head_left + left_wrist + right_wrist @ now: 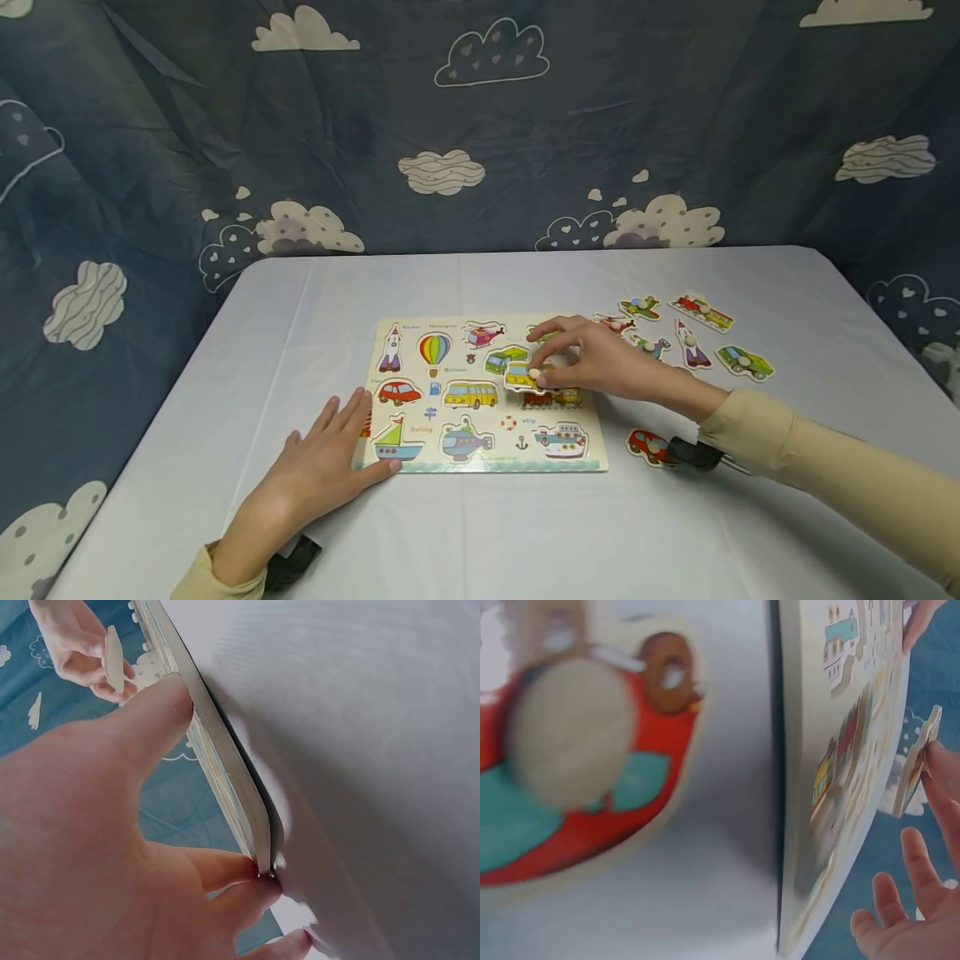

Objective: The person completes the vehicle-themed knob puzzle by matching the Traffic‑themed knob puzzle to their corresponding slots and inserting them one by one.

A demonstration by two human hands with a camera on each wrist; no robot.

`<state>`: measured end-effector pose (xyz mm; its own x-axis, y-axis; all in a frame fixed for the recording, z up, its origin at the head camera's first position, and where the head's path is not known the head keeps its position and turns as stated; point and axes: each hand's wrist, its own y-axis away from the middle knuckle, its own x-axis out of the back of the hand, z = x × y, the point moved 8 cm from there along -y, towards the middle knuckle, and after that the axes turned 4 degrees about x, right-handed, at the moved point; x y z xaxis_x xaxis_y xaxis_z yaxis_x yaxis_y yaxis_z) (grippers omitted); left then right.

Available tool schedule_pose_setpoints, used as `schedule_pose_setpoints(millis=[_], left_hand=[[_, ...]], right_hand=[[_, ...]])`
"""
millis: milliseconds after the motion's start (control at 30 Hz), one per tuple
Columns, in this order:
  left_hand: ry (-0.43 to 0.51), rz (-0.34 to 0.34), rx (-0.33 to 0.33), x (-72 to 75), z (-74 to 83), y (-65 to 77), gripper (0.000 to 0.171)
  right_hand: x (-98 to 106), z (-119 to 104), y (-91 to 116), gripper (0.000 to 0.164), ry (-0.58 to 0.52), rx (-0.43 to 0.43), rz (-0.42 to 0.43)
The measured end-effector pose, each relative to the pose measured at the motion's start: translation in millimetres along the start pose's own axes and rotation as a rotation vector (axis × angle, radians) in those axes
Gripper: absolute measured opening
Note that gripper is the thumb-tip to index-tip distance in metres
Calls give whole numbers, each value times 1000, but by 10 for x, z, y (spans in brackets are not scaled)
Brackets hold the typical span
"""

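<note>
Above the right half of a wooden vehicle puzzle board [506, 417], my right hand [600, 358] pinches the knob of a yellow bus puzzle piece [517, 379]. The right wrist view shows this piece [919, 761] tilted and raised off the board, between thumb and fingertip, other fingers spread. My left hand [318, 462] lies at the board's near left corner, fingers extended along the left side and thumb at the front edge. In the left wrist view the thumb [157, 712] touches the board's edge. Pictures of a yellow bus, car, balloon and ship show on the board.
Right of the board lie several loose knobbed pieces, among them a train [702, 312], a rocket [692, 345] and a green vehicle [745, 363]. A red car piece [647, 447] sits beneath the right wrist. A white cloth covers the table [300, 308]; a dark cloud-print curtain [375, 108] hangs behind.
</note>
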<state>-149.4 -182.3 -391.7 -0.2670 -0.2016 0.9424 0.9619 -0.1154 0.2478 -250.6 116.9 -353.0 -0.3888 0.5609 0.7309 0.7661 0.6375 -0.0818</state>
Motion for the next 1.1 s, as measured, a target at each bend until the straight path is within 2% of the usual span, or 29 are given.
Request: schedule_pose_setpoints(millis=[400,700,1100], left_hand=[[-4,9,-7,0,-12,-12,103],[-47,58,-52,47,1,-14,101],[3,-26,-3,-10,-60,-31,104]], right_hand=[[-216,-129,-231,11,-4,50,-67],[-348,-236,-402,10,18,94,-111],[-553,-282,-625,9,43,122,-185]])
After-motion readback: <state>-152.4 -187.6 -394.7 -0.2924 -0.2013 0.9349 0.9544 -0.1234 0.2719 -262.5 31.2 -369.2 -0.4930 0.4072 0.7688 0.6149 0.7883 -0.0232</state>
